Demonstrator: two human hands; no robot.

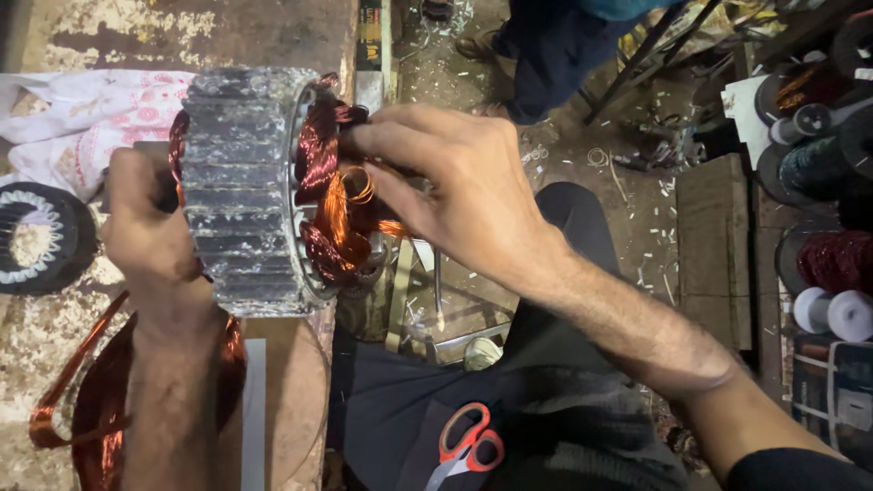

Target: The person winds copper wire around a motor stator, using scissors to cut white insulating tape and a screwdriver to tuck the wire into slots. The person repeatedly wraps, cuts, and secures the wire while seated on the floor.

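A grey ribbed motor stator point(241, 191) lies on its side at the edge of a worn workbench point(55, 355). Copper wire windings point(329, 205) bulge from its right end. My left hand point(145, 227) grips the stator's left end and steadies it. My right hand point(446, 177) reaches across from the right, its fingers pinching and pressing the copper windings at the open end. A loose copper loop sits under those fingertips.
A coil of copper wire point(100, 409) lies on the bench by my left forearm. Orange-handled scissors point(466, 445) rest on my lap. Another stator ring point(32, 238) and a white cloth point(82, 118) lie at left. Wire spools point(832, 264) stand at right. Another person's legs point(546, 55) are beyond.
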